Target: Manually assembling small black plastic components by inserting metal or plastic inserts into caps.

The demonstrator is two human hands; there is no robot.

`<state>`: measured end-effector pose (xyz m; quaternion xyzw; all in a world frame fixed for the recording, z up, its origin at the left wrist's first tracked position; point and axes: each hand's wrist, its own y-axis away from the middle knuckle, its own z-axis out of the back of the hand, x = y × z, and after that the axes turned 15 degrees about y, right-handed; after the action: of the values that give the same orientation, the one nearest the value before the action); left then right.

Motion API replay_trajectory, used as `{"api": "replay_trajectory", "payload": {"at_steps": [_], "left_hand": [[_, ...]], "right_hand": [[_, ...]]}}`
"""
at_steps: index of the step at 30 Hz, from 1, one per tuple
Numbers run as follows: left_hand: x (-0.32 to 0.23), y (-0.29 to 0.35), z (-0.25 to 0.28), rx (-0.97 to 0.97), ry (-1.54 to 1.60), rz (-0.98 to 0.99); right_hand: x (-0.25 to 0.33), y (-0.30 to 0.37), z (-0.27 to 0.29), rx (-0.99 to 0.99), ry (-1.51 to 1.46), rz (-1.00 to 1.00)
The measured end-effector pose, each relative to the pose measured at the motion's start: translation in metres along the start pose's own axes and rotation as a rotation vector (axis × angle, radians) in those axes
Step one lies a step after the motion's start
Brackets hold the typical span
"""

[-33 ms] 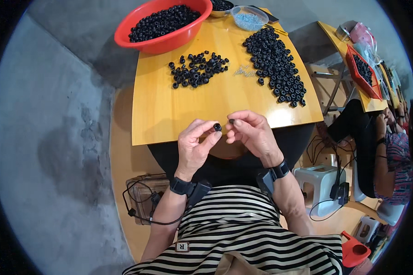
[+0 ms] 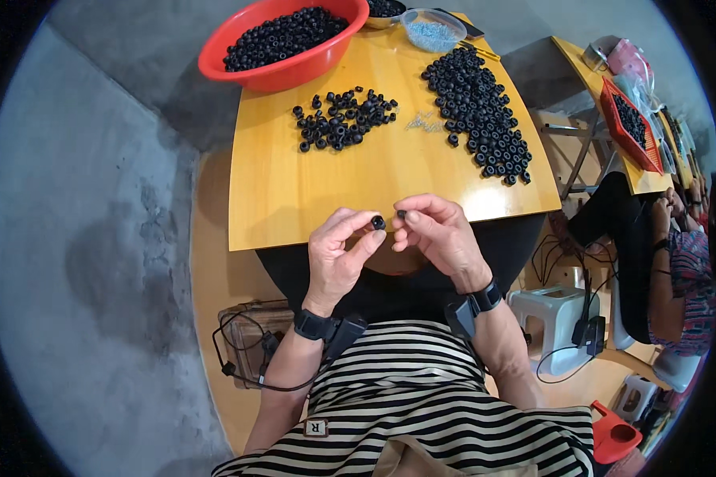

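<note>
Just over the table's near edge, my left hand point(image 2: 336, 258) pinches a small round black cap with a hollow middle point(image 2: 379, 223) between thumb and forefinger. Close to its right, my right hand point(image 2: 441, 234) is closed on a smaller dark piece point(image 2: 402, 215), mostly covered by the fingertips. The two pieces are apart. Beyond my hands lies a loose pile of small black parts point(image 2: 342, 119) at the left. A denser pile of black ring-shaped parts point(image 2: 485, 119) spreads along the right side. Several tiny clear or silvery bits point(image 2: 426, 122) lie between the piles.
A red basin point(image 2: 294, 78) full of black parts stands at the far left of the yellow table point(image 2: 286, 191). Behind are a clear tub point(image 2: 432, 32) of small bluish bits and a dark bowl point(image 2: 383, 9). At right, a person point(image 2: 688, 278) sits by another table with a red basket point(image 2: 640, 139).
</note>
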<state>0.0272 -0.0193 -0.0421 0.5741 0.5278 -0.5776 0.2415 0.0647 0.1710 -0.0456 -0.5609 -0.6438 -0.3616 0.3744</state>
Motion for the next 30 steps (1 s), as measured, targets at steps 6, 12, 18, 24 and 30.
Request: {"api": "replay_trajectory", "payload": {"at_steps": [6, 12, 18, 24, 30], "left_hand": [[-0.023, 0.016, 0.000, 0.061, -0.066, -0.021], [-0.032, 0.024, -0.001, 0.088, -0.098, -0.048], [-0.033, 0.026, -0.004, 0.087, -0.085, -0.043], [-0.031, 0.025, -0.004, 0.070, -0.143, -0.034], [-0.029, 0.026, -0.004, 0.032, -0.174, -0.003]], "right_hand": [[0.000, 0.019, -0.013, 0.024, -0.027, -0.007], [0.000, 0.024, -0.021, 0.049, 0.017, 0.047], [-0.001, 0.025, -0.022, 0.065, 0.077, 0.068], [0.000, 0.015, -0.017, -0.092, 0.279, -0.009], [0.010, -0.024, 0.003, -0.290, 0.553, 0.037]]}}
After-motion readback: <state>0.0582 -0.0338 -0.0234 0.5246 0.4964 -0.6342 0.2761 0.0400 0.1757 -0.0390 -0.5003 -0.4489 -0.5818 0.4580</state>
